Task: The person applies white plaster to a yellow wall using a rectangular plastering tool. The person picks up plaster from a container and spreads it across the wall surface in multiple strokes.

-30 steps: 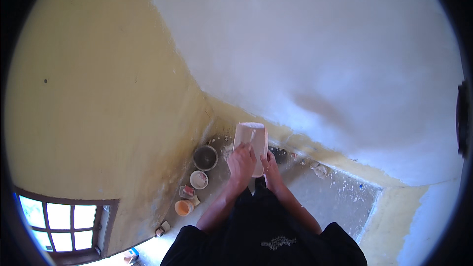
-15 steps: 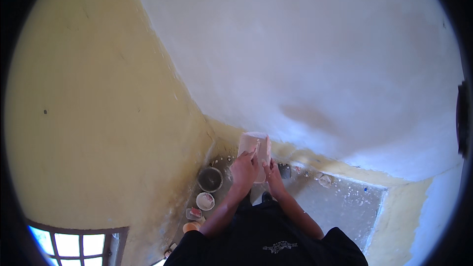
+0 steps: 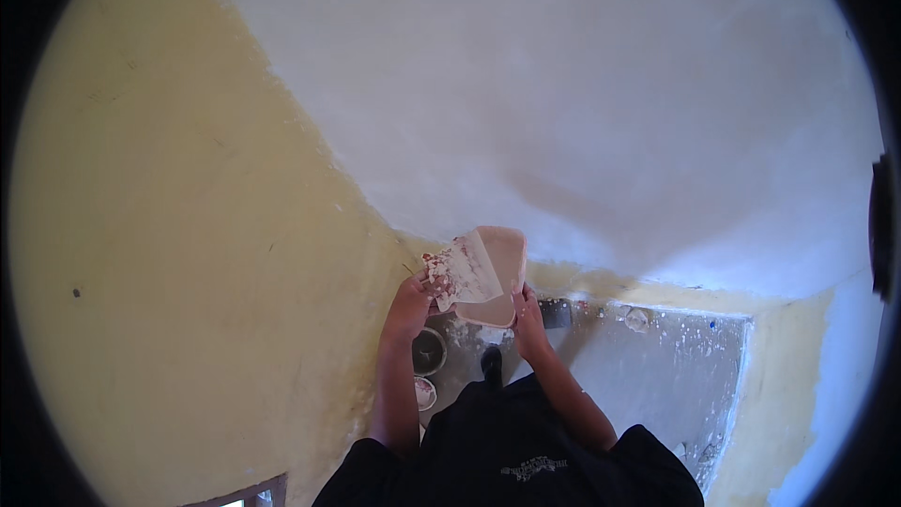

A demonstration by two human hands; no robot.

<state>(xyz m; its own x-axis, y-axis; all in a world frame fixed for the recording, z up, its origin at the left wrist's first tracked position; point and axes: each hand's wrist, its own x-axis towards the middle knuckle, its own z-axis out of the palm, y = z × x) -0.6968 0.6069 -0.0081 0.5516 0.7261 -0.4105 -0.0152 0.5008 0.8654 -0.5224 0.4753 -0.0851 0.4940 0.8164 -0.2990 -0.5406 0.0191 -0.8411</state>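
My left hand (image 3: 409, 308) is closed on a wide, flat putty scraper (image 3: 477, 272), its face smeared white and crusted with crumbly white and reddish putty near the hand. The scraper lies slanted over a shallow, pale pink plastic tray (image 3: 507, 250), its straight edge crossing the tray's middle. My right hand (image 3: 530, 324) grips the tray by its right side, holding it up in front of the wall. The left fingers are partly hidden behind the scraper and its putty.
Below my left forearm, a dark round bucket (image 3: 429, 353) and a smaller white bucket (image 3: 424, 393) stand on the speckled grey floor (image 3: 619, 380). A pale lump (image 3: 637, 320) lies by the white-coated wall (image 3: 601, 113); a yellow wall (image 3: 188, 225) rises at left.
My left hand has moved left and slightly up from over the tray, and the putty-covered face of the scraper now shows. The tray has tilted and shifted slightly up and right.
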